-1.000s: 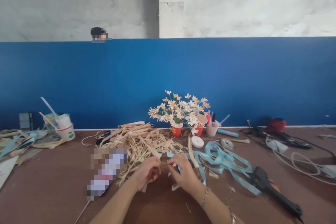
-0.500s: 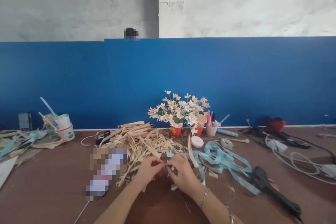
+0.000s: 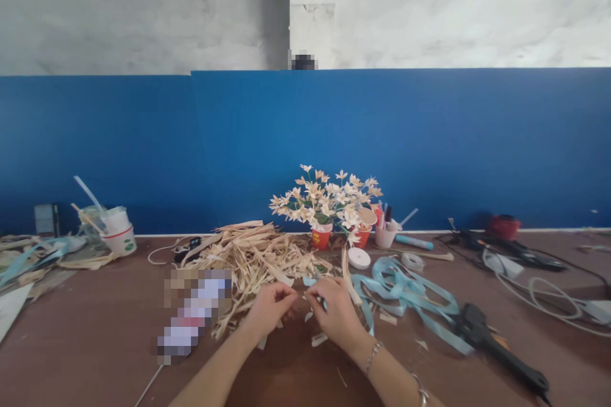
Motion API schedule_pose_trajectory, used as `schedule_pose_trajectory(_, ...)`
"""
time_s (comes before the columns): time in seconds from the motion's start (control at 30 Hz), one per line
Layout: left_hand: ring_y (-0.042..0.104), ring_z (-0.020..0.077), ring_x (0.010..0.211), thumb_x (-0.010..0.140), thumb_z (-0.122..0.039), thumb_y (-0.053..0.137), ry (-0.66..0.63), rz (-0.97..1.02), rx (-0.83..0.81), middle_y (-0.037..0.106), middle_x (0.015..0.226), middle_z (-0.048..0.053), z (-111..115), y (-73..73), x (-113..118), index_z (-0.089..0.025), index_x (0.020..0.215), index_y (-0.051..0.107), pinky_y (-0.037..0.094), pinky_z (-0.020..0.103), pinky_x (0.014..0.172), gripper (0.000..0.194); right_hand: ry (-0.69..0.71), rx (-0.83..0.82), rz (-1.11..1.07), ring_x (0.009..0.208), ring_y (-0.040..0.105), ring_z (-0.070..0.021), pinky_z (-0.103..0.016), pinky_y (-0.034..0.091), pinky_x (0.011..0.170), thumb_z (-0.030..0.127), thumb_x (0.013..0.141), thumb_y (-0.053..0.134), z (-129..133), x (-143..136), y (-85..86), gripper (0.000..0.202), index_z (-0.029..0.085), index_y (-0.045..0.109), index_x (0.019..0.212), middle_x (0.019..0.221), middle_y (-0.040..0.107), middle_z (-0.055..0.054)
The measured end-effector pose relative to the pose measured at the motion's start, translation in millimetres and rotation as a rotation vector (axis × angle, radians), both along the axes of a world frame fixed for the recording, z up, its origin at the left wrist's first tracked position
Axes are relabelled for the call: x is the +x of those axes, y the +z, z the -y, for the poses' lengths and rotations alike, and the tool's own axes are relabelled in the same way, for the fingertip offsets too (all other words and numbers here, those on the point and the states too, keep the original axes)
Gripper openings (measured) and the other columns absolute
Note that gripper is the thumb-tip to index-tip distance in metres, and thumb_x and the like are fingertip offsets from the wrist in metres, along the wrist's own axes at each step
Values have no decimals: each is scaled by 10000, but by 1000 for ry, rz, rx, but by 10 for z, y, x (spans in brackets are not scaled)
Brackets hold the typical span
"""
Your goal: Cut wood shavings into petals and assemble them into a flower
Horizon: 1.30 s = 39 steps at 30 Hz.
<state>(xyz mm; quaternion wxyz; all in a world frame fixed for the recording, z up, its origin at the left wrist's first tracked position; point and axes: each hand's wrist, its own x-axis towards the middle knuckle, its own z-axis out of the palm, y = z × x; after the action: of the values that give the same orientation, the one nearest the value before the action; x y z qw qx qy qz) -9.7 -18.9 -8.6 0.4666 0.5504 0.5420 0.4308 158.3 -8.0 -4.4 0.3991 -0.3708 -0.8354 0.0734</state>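
Above the brown table, my left hand point(image 3: 270, 310) has its thumb and fingertips pinched together. My right hand point(image 3: 333, 310), a bracelet on its wrist, faces it across a small gap, also in a pinch. Whatever the fingers hold is too small to make out. Just beyond my left hand lies a heap of dry, pale husk-like strips point(image 3: 252, 257). Tangled light-blue ribbon point(image 3: 398, 289) lies to the right of my right hand. Cream artificial flowers point(image 3: 324, 194) stand in a red cup point(image 3: 321, 240) behind both hands.
A black glue gun point(image 3: 494, 343) lies at right, near white cables point(image 3: 534, 292). A white round disc point(image 3: 359, 259) and a cup of pens point(image 3: 384, 237) stand behind the ribbon. A blurred-out object point(image 3: 193, 315) lies left; white cups point(image 3: 119, 241) stand farther back. A blue partition point(image 3: 238, 146) closes the back.
My fingertips, which met before, have moved slightly apart, the right hand shifting a little to the right. Behind the partition, the top of a person's head has moved right.
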Motion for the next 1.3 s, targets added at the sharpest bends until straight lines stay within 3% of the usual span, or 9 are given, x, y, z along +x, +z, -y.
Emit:
schedule_pose_trajectory(0.17, 498, 89, 425, 646, -284, 601, -33, 9, -25, 553, 478, -42, -40, -56, -31, -123, 736, 598, 398, 205, 446, 185, -8, -25, -28, 692, 539, -145, -300, 292, 733, 131, 789, 512, -24, 11, -5, 118, 189, 572, 708, 688, 613, 6)
schedule_pose_trajectory(0.33, 513, 96, 448, 655, -281, 576, -41, 3, -15, 567, 523, -26, -51, -85, -43, -129, 718, 572, 390, 199, 421, 165, -12, -23, -39, 700, 550, -146, -294, 304, 726, 122, 781, 513, -31, 20, -4, 117, 189, 586, 719, 697, 619, 2)
schedule_pose_trajectory(0.5, 481, 79, 455, 658, -267, 574, -53, -30, 34, 529, 525, -45, -30, -85, -43, -139, 728, 566, 366, 179, 420, 146, 20, 35, -19, 808, 558, -177, -318, 308, 773, 124, 759, 537, 13, 2, 11, 153, 203, 602, 872, 827, 644, -26)
schedule_pose_trajectory(0.6, 456, 69, 457, 656, -255, 572, -58, -56, 64, 511, 525, -49, -12, -73, -34, -138, 710, 575, 356, 176, 433, 128, 37, 39, 14, 799, 551, -169, -326, 295, 793, 119, 764, 544, 29, -18, 9, 112, 211, 600, 795, 782, 638, -4)
schedule_pose_trajectory(0.7, 443, 68, 448, 658, -269, 569, -58, -60, 55, 502, 515, -52, 4, -54, -22, -139, 710, 578, 352, 180, 437, 140, 25, 21, 15, 752, 543, -155, -321, 294, 781, 115, 772, 536, 37, -32, 6, 107, 204, 583, 736, 726, 623, 8)
schedule_pose_trajectory(0.9, 431, 71, 417, 668, -343, 567, -73, -32, 16, 492, 469, -57, 27, -23, 4, -145, 656, 556, 330, 191, 434, 198, 48, 24, 35, 765, 545, -164, -339, 289, 808, 127, 746, 543, 86, -45, 45, 155, 210, 597, 865, 766, 637, -7)
schedule_pose_trajectory(1.1, 381, 66, 370, 662, -431, 566, -59, -40, -38, 458, 417, -66, 16, -44, 8, -142, 659, 573, 269, 186, 383, 289, 49, 71, 82, 767, 546, -171, -354, 282, 819, 138, 779, 535, 81, -49, 43, 125, 211, 613, 843, 747, 648, -16)
schedule_pose_trajectory(1.3, 393, 61, 381, 652, -411, 578, -82, -27, -62, 475, 434, -62, 0, -51, -17, -123, 740, 615, 288, 178, 387, 303, 43, 58, 30, 734, 549, -155, -342, 293, 804, 127, 788, 525, 42, -46, -1, 126, 213, 616, 806, 725, 645, -3)
